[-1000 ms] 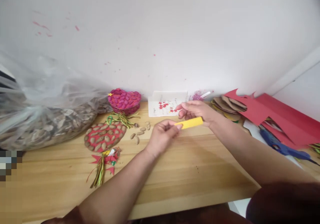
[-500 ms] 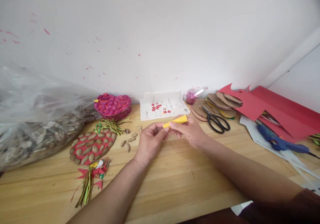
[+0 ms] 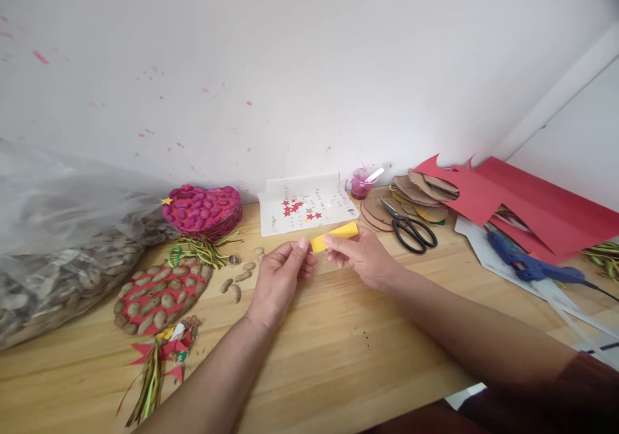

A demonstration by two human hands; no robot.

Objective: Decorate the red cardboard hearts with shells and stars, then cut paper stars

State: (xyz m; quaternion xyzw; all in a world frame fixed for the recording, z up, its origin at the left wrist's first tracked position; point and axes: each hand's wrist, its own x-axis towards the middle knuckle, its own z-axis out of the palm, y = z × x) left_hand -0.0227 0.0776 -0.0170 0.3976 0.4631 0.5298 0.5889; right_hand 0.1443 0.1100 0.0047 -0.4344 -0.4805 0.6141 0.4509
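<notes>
in the head view, the right hand (image 3: 368,258) gripped the yellow strip (image 3: 338,235), its thumb laid flat over the top and its fingers underneath. the left hand (image 3: 276,278) was at the other end, thumb drawn in against curled fingers; its tip was so close to the strip that whether that grip was closed on the end could not be told. the strip hung between the two hands above the bench (image 3: 319,350), in front of the white sheet (image 3: 275,192).

the step in hand looked like handling the strip by its ends, perhaps bending or lining it up. a next move seemed to call for a light, even hold on both ends, since something that thin would probably crease easily. the scissors (image 3: 398,215) lay unheld just beyond the right hand, and the glue gun (image 3: 532,266) lay well off to the right.

as for writing, the sheet carried rows of small dark characters and a darker mark near its right corner, all too small to read, with red stars (image 3: 293,207) covering part of them. no brand or label could be made out on the scissors, the glue gun or the cup (image 3: 360,187).
</notes>
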